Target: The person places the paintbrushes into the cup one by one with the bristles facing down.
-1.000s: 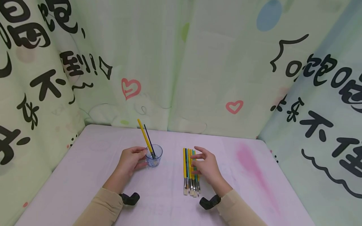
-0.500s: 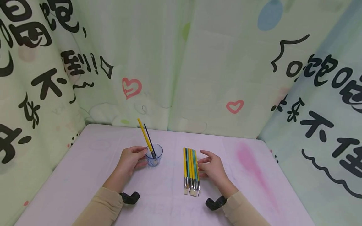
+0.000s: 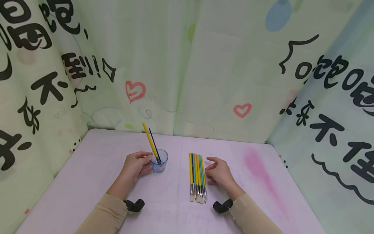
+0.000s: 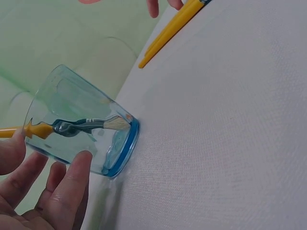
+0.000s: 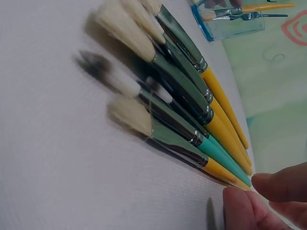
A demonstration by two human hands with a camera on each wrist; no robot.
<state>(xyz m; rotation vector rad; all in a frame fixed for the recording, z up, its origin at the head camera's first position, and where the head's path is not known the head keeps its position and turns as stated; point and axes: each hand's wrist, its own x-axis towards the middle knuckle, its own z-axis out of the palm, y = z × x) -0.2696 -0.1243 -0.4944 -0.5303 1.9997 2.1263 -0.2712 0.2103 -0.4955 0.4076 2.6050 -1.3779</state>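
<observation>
A clear bluish cup (image 3: 159, 166) stands on the table, holding a yellow-handled paintbrush (image 3: 150, 139) and a dark thin-handled one (image 3: 154, 143). My left hand (image 3: 135, 165) is at the cup's left side, its fingertips against the wall; in the left wrist view the thumb is near the rim and the yellow brush handle. To the right, several paintbrushes (image 3: 197, 175) with yellow, teal and dark handles lie side by side, bristles toward me. My right hand (image 3: 220, 172) is just right of them, fingers loosely bent beside the handles; whether they touch is unclear.
A pale pinkish cloth covers the table (image 3: 175, 208), with a pink stain (image 3: 263, 175) on the right. Patterned curtains (image 3: 219, 71) hang along the back and both sides. A black wrist device (image 3: 223, 206) sits on each wrist.
My right hand has moved right, from over the brush handles to their right side. The row of brushes shows more fully. The left hand and cup have stayed put.
</observation>
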